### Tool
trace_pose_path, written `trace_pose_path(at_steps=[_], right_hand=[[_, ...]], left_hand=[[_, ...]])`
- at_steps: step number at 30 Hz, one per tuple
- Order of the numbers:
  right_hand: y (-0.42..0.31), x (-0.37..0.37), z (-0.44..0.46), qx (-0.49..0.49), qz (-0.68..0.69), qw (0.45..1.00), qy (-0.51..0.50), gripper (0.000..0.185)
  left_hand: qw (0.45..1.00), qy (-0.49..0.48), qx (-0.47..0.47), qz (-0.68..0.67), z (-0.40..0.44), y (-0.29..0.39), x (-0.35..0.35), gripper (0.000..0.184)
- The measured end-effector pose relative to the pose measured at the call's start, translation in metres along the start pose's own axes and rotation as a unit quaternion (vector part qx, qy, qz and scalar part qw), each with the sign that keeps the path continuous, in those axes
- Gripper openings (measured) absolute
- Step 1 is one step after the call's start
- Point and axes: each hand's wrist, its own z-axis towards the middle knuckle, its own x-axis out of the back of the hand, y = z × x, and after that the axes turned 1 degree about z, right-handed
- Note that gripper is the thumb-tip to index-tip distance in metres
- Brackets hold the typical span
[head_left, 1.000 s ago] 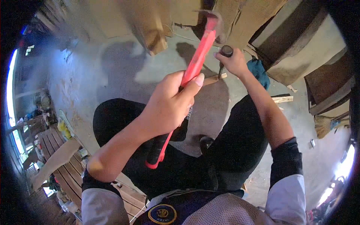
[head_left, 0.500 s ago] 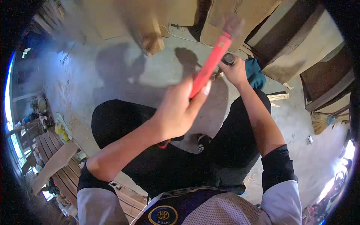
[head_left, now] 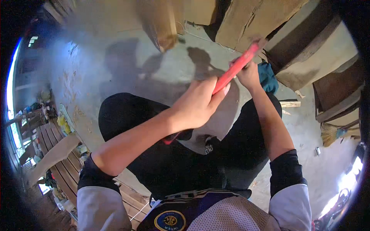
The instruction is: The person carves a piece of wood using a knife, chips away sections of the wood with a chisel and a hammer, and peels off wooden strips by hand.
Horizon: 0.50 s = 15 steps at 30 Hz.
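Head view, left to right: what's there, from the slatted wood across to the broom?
Slatted wood → left hand, gripping the red hammer → right hand → teal cloth → pale wood scrap → straw broom.

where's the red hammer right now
In the head view, the red hammer is gripped in the left hand, slanting up to the right, its blurred head just above the right hand in the picture.

Red hammer (head_left: 236, 70) slanted up to right, head blurred, crossing before dark tool handle (head_left: 245, 67), mostly hidden.
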Motion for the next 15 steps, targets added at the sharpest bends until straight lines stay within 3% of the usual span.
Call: trace_pose_path(at_steps=[4,5,7,10,12,15], right_hand=[[-0.006,-0.002,-0.003,-0.002,-0.015,1.000,0.007,0.033],[-0.002,-0.003,-0.003,-0.006,-0.044,0.999,0.004,0.033],[0.004,-0.008,-0.002,0.019,-0.035,0.999,-0.004,0.035],[0.005,-0.003,0.003,-0.047,0.007,0.997,-0.066,0.038],[0.008,-0.010,0.002,-0.005,-0.039,0.999,-0.023,0.038],[0.009,-0.011,0.000,0.017,-0.037,0.999,-0.026,0.038]], left_hand=[[0.999,0.013,0.034,0.029,0.007,0.009,0.003,0.031],[0.990,-0.045,0.115,0.068,0.007,-0.001,0.001,0.031],[0.993,-0.013,0.089,0.080,0.004,-0.006,0.004,0.032],[0.997,0.022,0.064,0.047,0.003,-0.001,0.014,0.031],[0.998,0.034,0.041,0.042,0.001,-0.001,0.011,0.031],[0.995,-0.027,0.075,0.067,-0.007,-0.014,0.003,0.029]])
